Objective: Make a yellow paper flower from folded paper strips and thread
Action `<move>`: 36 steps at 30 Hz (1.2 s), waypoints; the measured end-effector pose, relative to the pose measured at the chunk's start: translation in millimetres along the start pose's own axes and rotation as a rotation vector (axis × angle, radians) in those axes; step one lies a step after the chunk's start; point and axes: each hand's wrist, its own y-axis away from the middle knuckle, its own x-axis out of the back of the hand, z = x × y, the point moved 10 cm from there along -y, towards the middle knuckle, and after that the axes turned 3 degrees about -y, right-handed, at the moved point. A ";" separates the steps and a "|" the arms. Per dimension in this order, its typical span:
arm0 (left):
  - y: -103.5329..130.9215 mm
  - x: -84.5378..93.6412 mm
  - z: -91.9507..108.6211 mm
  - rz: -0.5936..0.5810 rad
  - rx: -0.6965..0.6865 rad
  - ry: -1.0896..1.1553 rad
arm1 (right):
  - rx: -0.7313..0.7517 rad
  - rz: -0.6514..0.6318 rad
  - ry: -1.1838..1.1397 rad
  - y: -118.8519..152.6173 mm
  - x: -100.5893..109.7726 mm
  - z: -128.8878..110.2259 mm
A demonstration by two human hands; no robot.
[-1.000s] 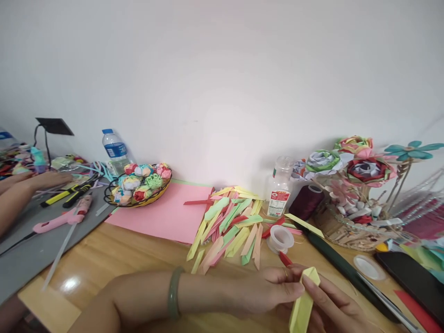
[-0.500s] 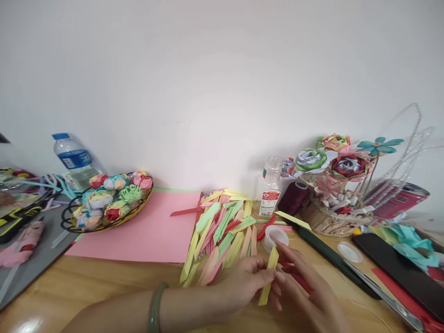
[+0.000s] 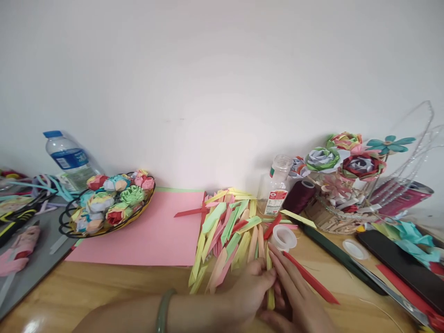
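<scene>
A narrow yellow paper strip [image 3: 270, 300] stands nearly upright between my two hands at the bottom centre. My left hand [image 3: 255, 286], with a green bangle on its wrist, pinches the strip between thumb and fingers. On the strip's other side, the fingers of my right hand [image 3: 294, 296] are pressed together against it. A red strip [image 3: 312, 280] lies on the table just right of my right hand. Beyond my hands is a pile of folded strips [image 3: 225, 236] in yellow, green, pink and red. A small round white container [image 3: 284, 238] sits past my right fingertips.
Pink paper [image 3: 166, 231] and a basket of paper flowers [image 3: 118, 203] lie left, near a water bottle [image 3: 67, 157]. A glass jar [image 3: 276, 189], purple thread [image 3: 300, 196], flower basket [image 3: 342, 215], scissors [image 3: 391, 291] and black case [image 3: 402, 263] are on the right.
The yellow strip has turned more upright, and my right fingers have closed in along it. The red strip formerly behind my right hand now lies on the table. The view has shifted slightly.
</scene>
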 end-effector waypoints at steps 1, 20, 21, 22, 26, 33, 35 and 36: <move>-0.7 -0.8 -2.4 -0.007 0.008 0.021 | 0.010 0.001 0.002 0.7 -1.2 1.2; 2.5 -3.9 -6.8 -0.047 -0.004 -0.125 | 0.096 0.017 0.035 2.8 3.8 -4.7; 3.8 -2.3 -3.5 -0.028 -0.032 -0.174 | 0.110 0.033 0.028 2.1 8.7 -7.4; 5.3 -0.8 -0.1 -0.009 -0.062 -0.221 | 0.115 0.054 0.017 1.2 14.7 -9.1; 10.9 4.1 8.4 0.049 -0.124 -0.329 | 0.043 0.191 -0.005 -2.3 42.9 -4.5; 11.9 21.1 6.4 0.190 -0.052 -0.231 | 0.062 0.187 0.102 -11.7 47.1 -0.1; 11.5 22.8 8.9 0.209 -0.054 -0.225 | 0.053 0.090 0.134 -19.3 38.5 -2.5; 11.3 23.3 10.5 0.212 -0.057 -0.222 | 0.057 0.047 0.152 -23.5 34.5 -5.4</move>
